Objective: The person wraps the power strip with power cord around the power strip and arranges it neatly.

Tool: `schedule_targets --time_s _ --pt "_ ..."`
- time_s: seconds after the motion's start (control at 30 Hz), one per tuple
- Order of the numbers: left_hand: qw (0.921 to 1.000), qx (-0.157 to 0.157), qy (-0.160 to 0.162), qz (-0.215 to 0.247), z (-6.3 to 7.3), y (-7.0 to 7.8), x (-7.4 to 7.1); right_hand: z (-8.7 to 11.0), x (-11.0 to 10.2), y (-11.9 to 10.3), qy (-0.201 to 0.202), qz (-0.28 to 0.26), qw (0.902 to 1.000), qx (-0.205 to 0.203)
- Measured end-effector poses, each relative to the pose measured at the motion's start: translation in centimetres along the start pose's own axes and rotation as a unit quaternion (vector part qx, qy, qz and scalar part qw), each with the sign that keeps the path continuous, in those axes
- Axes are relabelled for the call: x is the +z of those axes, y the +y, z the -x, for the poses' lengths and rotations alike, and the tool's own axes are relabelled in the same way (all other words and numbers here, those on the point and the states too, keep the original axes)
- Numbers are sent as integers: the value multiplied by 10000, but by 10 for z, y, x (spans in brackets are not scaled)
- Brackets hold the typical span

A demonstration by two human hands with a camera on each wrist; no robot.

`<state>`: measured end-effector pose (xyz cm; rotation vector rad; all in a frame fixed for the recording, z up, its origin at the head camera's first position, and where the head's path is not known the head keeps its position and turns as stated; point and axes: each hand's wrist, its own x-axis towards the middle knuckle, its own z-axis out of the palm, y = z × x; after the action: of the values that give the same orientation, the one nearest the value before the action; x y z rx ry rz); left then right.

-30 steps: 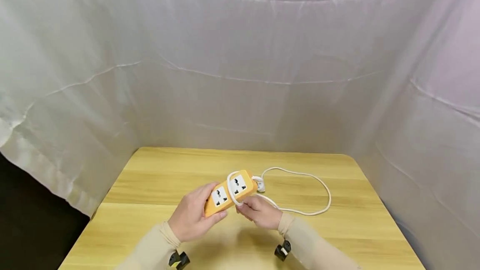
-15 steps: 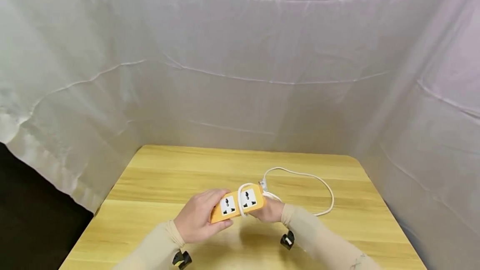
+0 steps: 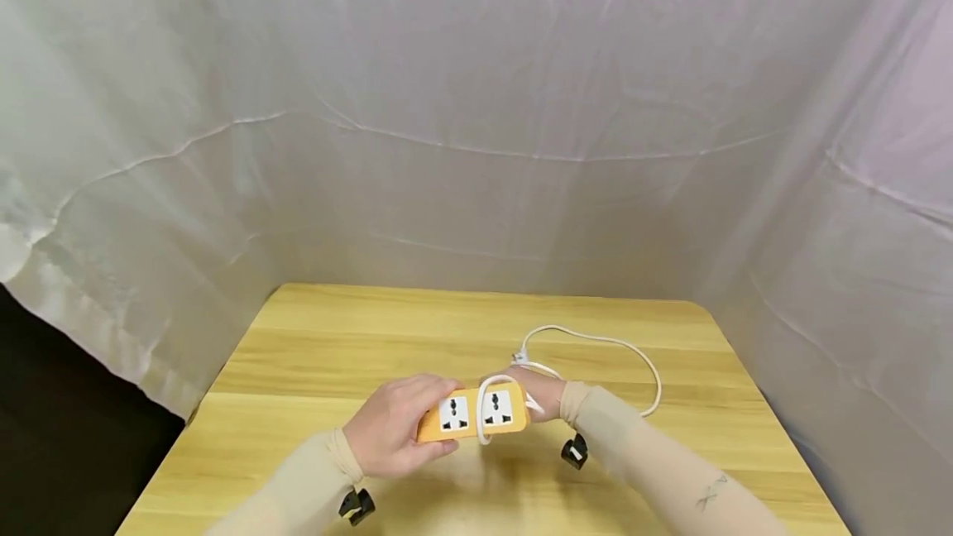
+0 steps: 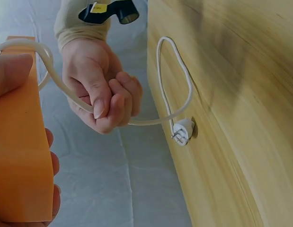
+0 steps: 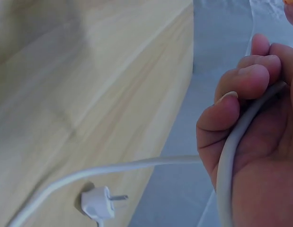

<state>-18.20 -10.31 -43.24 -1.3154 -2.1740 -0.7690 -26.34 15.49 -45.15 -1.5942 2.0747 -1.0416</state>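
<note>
My left hand (image 3: 398, 428) grips the left end of an orange power strip (image 3: 469, 428) with two white sockets facing up, held above the table. A white cord (image 3: 482, 412) loops once around the strip's middle. Behind the strip's right end, partly hidden by it in the head view, is my right hand (image 3: 542, 391). In the left wrist view, that right hand (image 4: 101, 92) pinches the cord between thumb and curled fingers. The cord also runs across its palm in the right wrist view. The white plug (image 5: 99, 203) lies on the table with its pins showing.
A slack loop of cord (image 3: 633, 347) lies on the wooden table (image 3: 357, 337) to the right. Grey-white curtains (image 3: 476, 147) enclose the table at the back and sides. A black wrist camera (image 3: 575, 451) hangs under the right wrist.
The right hand has gone from the near side of the strip to behind and beneath its right end, taking the cord along. The strip has turned to lie nearly level across the view.
</note>
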Motion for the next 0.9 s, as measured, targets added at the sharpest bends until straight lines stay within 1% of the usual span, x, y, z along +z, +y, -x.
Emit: schedule_targets --time_s 0.07,0.1,0.13,0.23,0.33,0.5,0.67,0.77,0.9 --pt "10000 30 10 -27 -1 -1 -1 -3 -4 -2 -25 370 9993 79" --pt "10000 3 -17 -24 -1 -2 -2 -5 -6 -3 -4 708 9975 63" --pt "10000 -31 -43 -25 -1 -2 -4 -6 -8 -4 -15 784 9968 174" --pt "9998 -128 -134 -68 -3 -3 -6 -10 -12 -7 -63 839 9955 431" --pt "9994 -184 -257 -123 -4 -4 -8 -13 -16 -7 -143 846 9948 541" --pt "9990 -59 -353 -258 -7 -5 -10 -16 -20 -7 -189 916 9924 805" --pt "9968 40 -585 -546 -10 -6 -12 -19 -25 -9 -284 1157 9882 967" --pt "9947 94 -722 -731 -10 -7 -13 -20 -29 -11 -310 1313 9846 1115" --pt "9919 125 -902 -881 -11 -8 -14 -21 -34 -16 -301 1494 9777 1447"
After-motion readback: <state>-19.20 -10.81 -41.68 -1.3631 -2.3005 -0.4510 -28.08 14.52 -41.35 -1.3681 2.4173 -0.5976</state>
